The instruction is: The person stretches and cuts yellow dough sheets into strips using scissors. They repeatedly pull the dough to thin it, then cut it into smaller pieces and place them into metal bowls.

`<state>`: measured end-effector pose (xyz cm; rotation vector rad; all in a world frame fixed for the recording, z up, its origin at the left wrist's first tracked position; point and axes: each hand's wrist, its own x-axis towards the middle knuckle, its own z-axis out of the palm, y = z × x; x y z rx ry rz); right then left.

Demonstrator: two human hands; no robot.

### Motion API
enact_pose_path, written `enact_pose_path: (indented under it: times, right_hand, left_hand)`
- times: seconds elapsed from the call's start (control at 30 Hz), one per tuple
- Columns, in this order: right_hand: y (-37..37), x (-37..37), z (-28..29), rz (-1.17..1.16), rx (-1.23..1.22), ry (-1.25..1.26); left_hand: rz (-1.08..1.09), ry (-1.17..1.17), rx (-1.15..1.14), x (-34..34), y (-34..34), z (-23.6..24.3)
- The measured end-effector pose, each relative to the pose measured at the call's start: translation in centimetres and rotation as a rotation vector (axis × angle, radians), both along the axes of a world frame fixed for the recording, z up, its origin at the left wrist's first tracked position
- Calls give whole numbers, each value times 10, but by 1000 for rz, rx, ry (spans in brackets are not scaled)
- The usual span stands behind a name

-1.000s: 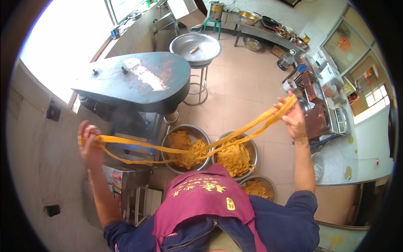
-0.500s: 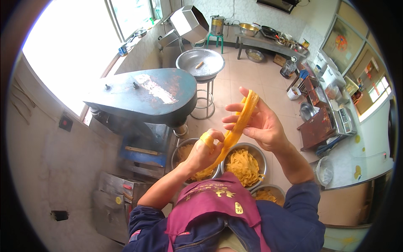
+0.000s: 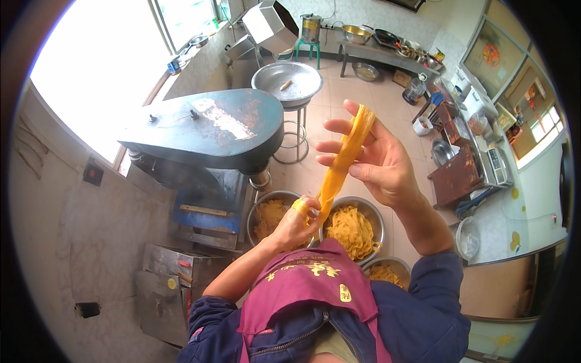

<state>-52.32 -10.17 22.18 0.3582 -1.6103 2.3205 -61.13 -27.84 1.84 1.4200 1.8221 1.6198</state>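
A bundle of wide, flat yellow noodles is stretched slantwise in front of my apron. Its upper end loops over the spread fingers of my right hand, with the thumb against the strands. Lower down, the closed fingers of my left hand grip the bundle; a yellow band wraps one finger. Below are metal bowls of similar yellow noodles: a left bowl partly behind my left hand, a middle bowl heaped full, and a right bowl partly hidden by my sleeve and apron.
A large green-topped machine stands at left, with a metal cabinet nearer me. Beyond it, a wide metal basin holding a stick rests on a round stand. A low bench with pans lines the back; wooden furniture stands right.
My left hand has dropped lower and my right hand has risen a little, so the noodle bundle is longer and straighter between them. The view has shifted slightly.
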Motion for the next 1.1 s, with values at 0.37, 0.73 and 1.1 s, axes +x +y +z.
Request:
enact_pose_path:
  times: [0.37,0.73,1.1]
  right_hand:
    - [-7,-2,-1,18,-8,35]
    - [14,1,-17,-76,221,92]
    - [21,2,-22,19,282,28]
  left_hand:
    - [273,16,-117,3,14,-27]
    - [-306,-774,-135,-47,-15,10]
    - [-403,-1139,-337,-68,-20,21]
